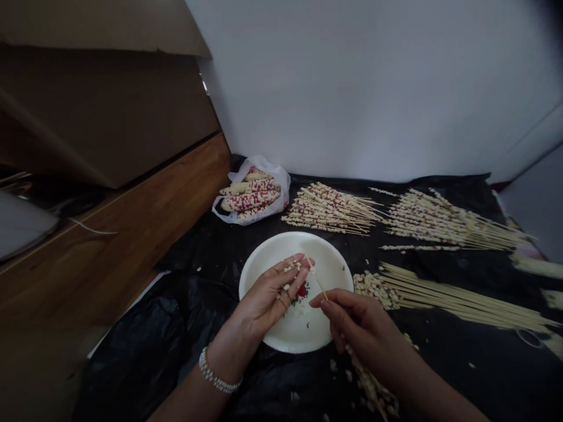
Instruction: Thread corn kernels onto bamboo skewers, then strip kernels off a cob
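Observation:
My left hand (pixel 270 296) hovers over a white plate (pixel 328 264), its fingers cupped round several pale corn kernels (pixel 290 271). A beaded bracelet sits on that wrist. My right hand (pixel 358 325) is beside it, pinching a thin wooden skewer (pixel 317 280). The skewer's tip points up at the left fingertips. Kernels threaded on its lower end show below my right wrist.
Black plastic sheet (pixel 185 328) covers the surface. A white bag of red-and-white corn cobs (pixel 250 196) lies at the back. Two piles of filled skewers (pixel 329 208) lie behind the plate, bare skewers (pixel 461 299) and loose kernels to its right. A wooden board runs along the left.

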### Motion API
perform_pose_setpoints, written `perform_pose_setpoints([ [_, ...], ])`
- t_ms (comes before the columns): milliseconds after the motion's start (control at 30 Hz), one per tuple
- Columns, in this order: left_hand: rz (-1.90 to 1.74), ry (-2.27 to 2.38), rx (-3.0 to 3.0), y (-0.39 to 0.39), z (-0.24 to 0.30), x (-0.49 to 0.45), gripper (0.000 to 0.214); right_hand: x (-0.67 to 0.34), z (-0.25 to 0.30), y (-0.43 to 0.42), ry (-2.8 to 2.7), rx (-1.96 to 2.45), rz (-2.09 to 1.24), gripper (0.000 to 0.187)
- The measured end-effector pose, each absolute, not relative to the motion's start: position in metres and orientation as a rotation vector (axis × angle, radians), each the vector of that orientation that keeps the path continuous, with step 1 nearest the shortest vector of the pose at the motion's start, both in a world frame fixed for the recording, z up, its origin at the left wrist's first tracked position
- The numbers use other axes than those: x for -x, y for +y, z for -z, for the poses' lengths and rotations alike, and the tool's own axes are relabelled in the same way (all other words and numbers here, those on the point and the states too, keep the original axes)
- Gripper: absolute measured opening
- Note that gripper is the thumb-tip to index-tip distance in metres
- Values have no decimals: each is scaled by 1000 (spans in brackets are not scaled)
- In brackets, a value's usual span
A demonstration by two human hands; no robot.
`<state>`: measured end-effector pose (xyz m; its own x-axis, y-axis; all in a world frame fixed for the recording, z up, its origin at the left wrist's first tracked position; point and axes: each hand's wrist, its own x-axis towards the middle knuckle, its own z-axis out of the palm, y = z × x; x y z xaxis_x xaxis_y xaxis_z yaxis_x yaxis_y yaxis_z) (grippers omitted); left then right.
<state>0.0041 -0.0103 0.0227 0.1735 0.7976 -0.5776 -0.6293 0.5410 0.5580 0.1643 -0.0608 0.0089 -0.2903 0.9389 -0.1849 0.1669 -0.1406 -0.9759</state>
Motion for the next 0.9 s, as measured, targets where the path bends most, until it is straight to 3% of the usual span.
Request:
perform_pose_setpoints([
  [233, -1033, 876, -152, -2, -15, 2, 20, -163, -8, -62, -1432, 1274, -1539, 38],
  [900, -1131, 960, -204, -8, -8, 0, 29, -156, -15, -66, -1457, 1247, -1614, 35],
])
